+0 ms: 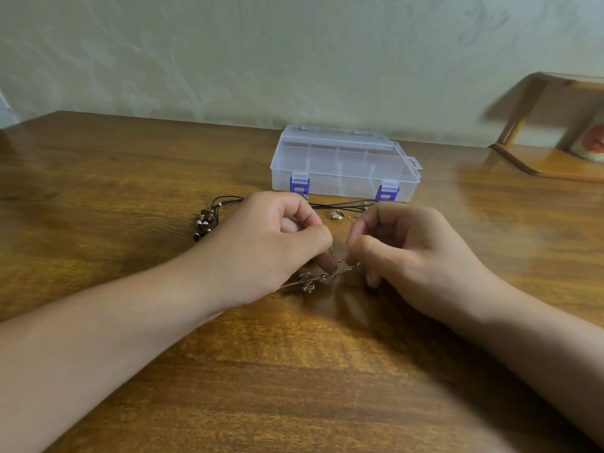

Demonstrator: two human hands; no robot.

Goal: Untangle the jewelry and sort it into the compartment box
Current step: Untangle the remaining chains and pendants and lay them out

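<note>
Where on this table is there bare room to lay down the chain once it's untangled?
Bare wooden table left of the compartment box, and the near edge. Crowded between the box and the hands, where the beaded cord necklace and gold pieces lie.

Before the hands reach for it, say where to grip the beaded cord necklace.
Pinch the bare black cord just behind the bead cluster, coming from above. The beaded cord necklace lies flat on the table, and the beads look lumpy and loose.

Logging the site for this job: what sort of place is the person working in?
Probably a room in a home: a wooden table pushed against a patterned pale wall, with a small wooden shelf at the right. The clear compartment box suggests hobby use rather than a workshop.
</note>
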